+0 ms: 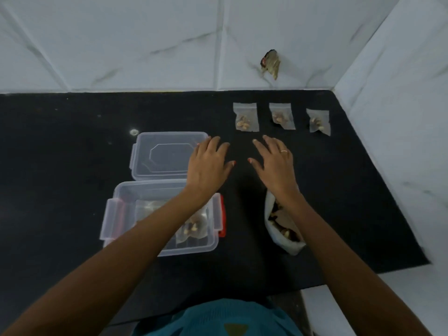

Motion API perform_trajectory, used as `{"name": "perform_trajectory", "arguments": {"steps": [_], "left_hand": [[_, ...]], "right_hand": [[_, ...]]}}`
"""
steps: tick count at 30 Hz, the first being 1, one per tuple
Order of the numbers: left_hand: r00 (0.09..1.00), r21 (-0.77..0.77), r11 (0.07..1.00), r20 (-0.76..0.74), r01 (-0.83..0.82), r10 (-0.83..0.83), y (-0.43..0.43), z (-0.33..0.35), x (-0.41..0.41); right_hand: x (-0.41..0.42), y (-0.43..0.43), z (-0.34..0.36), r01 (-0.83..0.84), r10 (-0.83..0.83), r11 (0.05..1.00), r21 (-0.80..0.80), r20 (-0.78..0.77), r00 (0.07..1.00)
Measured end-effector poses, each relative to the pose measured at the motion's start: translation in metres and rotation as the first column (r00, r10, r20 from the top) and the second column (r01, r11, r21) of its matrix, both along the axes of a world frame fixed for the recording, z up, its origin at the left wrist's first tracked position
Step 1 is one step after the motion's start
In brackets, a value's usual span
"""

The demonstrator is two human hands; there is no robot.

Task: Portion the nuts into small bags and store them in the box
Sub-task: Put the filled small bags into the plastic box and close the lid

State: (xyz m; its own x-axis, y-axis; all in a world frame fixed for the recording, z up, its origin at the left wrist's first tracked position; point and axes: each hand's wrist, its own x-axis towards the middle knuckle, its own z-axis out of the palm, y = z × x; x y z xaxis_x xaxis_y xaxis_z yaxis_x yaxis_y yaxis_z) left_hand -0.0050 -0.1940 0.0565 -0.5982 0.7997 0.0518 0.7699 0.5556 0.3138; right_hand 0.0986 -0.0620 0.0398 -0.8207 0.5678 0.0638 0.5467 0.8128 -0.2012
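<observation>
- While hovering just beyond the box, empty both: left hand over the lid edge, right hand further right, fingers straight and spread, gripping nothing.
- Three filled bags in a row, well beyond the box and to its right; more already inside.
- Open nut sack right of the box, under the right forearm: likely to tip and spill if caught while reaching.
- Could scatter nuts from any poorly sealed bag.
- No readable writing or brand.
</observation>
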Motion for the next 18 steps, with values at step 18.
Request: {"name": "perform_trajectory", "arguments": {"steps": [18], "left_hand": [[0.794,0.064,0.938,0.553,-0.342,0.252,0.252,-0.064,-0.012]], "right_hand": [[0.029,0.239,-0.050,0.392,-0.448,0.876,-0.282,-0.171,0.877]]}}
